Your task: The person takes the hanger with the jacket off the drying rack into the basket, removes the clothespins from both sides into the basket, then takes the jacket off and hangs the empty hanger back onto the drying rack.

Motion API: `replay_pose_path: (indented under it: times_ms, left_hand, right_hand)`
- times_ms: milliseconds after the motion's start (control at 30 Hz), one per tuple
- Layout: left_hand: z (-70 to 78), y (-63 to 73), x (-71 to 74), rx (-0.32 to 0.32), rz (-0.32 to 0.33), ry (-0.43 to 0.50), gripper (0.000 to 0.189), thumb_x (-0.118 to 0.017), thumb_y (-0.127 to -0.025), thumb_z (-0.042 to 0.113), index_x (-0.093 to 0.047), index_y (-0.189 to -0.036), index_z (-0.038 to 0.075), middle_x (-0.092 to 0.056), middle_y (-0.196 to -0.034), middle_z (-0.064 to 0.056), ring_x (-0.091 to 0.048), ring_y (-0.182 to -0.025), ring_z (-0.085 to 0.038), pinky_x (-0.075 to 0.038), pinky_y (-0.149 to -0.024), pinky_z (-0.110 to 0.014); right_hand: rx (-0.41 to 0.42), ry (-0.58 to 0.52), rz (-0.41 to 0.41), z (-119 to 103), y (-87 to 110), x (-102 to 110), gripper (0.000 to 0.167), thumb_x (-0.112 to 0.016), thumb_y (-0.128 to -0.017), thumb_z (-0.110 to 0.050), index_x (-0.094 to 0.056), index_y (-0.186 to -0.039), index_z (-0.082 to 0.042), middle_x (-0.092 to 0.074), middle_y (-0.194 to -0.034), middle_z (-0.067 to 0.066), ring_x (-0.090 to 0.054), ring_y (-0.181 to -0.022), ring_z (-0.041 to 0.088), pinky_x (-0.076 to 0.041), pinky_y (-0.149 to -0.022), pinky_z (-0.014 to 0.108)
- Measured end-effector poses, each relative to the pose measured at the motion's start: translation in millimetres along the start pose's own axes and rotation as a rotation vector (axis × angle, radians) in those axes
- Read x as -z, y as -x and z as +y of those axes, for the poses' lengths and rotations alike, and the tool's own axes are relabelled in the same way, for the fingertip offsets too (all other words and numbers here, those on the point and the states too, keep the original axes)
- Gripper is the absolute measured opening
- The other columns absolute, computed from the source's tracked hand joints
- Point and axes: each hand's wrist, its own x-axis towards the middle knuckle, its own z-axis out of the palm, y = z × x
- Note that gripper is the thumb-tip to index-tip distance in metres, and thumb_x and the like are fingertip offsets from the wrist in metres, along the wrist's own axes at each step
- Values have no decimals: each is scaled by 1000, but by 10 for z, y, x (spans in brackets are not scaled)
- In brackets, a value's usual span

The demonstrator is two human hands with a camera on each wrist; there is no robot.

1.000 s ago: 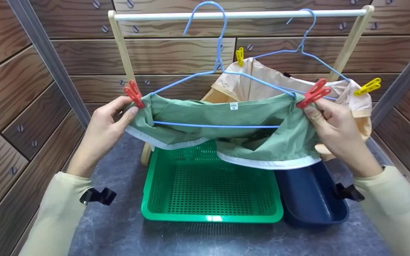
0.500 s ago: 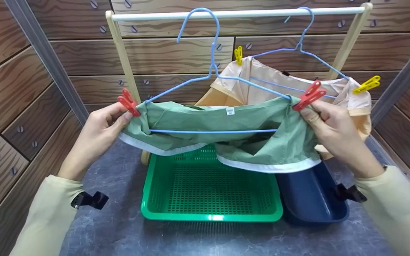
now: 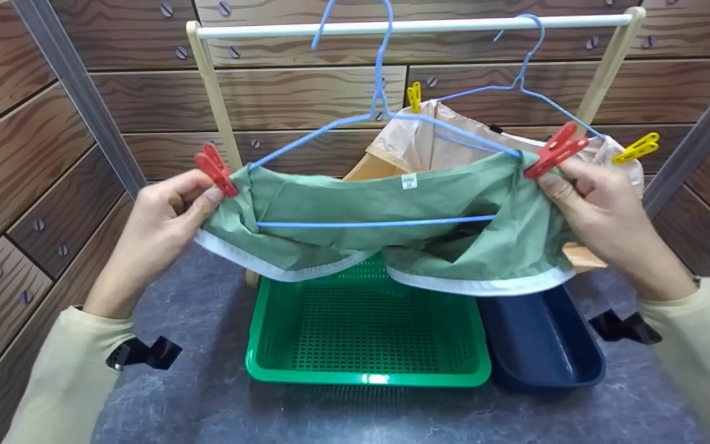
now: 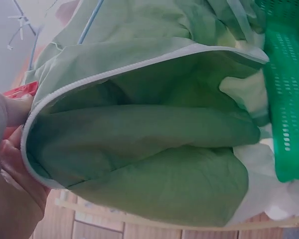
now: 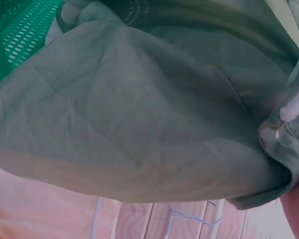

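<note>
Green shorts (image 3: 355,203) with white hems hang stretched on a blue wire hanger (image 3: 379,74) in the head view. A red clothespin (image 3: 216,171) clips the waistband's left corner, and another red clothespin (image 3: 556,151) its right corner. My left hand (image 3: 167,222) pinches the left corner of the shorts, thumb in front, right beside the clothespin. On the other side, my right hand (image 3: 607,216) pinches the right corner just below its clothespin. The left wrist view looks into an open leg of the shorts (image 4: 139,134); in the right wrist view their cloth (image 5: 119,114) fills most of the picture.
Behind stands a rack with a white rail (image 3: 453,26). A second blue hanger (image 3: 520,86) hangs there with a beige garment (image 3: 447,123) held by yellow clothespins (image 3: 636,148). Below are a green perforated basket (image 3: 367,377) and a dark blue bin (image 3: 534,339).
The blue hanger and shorts dipped slightly, then rose again, the hook now reaching the top of the view. My hands have spread farther apart, pulling the waistband wider.
</note>
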Motion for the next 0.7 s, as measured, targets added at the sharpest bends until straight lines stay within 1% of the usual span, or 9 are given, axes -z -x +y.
replay_pose_path:
  times_ms: [100, 167, 267, 367, 433, 500, 600, 700]
  left_hand:
    - [90, -49, 47, -6, 13, 5, 12, -61, -97, 3, -71, -99, -1, -66, -75, -6, -51, -57, -11, -39, -51, -21]
    - [151, -87, 84, -8, 19, 2, 12, -60, -97, 3, -72, -99, -1, -67, -75, -7, -53, -57, -11, -40, -50, -21]
    - [228, -155, 142, -15, 31, 0, 12, -61, -97, 3, -72, -99, -2, -67, -74, -8, -54, -56, -11, -40, -49, -20]
    - [284, -234, 188, -23, 55, 12, 13, -61, -97, 5, -72, -98, -2, -67, -73, -8, -54, -54, -12, -40, -47, -20]
    - [305, -285, 206, -23, 74, 42, 14, -61, -97, 7, -72, -98, -3, -67, -73, -9, -54, -54, -10, -40, -47, -20]
    - [314, -325, 213, -23, 87, 81, 15, -62, -97, 8, -72, -97, -3, -67, -72, -9, -55, -55, -9, -41, -49, -19]
    - [309, -358, 212, -21, 101, 141, 16, -63, -97, 9, -72, -96, -4, -66, -71, -9, -54, -56, -7, -41, -50, -19]
    - [290, -382, 209, -27, 116, 181, 16, -64, -96, 9, -72, -94, -5, -66, -70, -8, -54, -56, -7, -40, -51, -18]
  right_hand:
    - [3, -13, 13, -35, -89, 63, 13, -60, -96, 2, -69, -97, 10, -38, -48, -8, -37, -48, 1, -27, -42, 19]
    - [-19, -32, 9, -67, -152, 101, 14, -59, -96, 3, -69, -99, 11, -40, -48, -4, -40, -47, 2, -29, -41, 19]
    - [-44, -51, 4, -115, -238, 150, 15, -57, -97, 2, -69, -102, 11, -43, -47, 0, -40, -41, 3, -31, -37, 19]
    - [-35, -47, 8, -157, -322, 186, 16, -57, -98, 1, -69, -104, 9, -48, -47, 3, -43, -38, 5, -34, -36, 18]
    - [-31, -40, 20, -174, -363, 199, 16, -57, -98, 0, -70, -105, 7, -51, -49, 3, -46, -40, 5, -35, -37, 17]
    - [-19, -23, 30, -178, -386, 204, 16, -58, -98, 0, -71, -105, 6, -50, -49, 2, -47, -40, 4, -35, -38, 16]
    - [-17, -8, 34, -179, -396, 203, 16, -58, -98, -1, -71, -105, 4, -48, -48, 1, -46, -41, 3, -34, -38, 16]
    - [-14, -7, 33, -191, -410, 198, 16, -58, -98, -1, -71, -105, 4, -47, -47, 2, -46, -41, 3, -34, -38, 16]
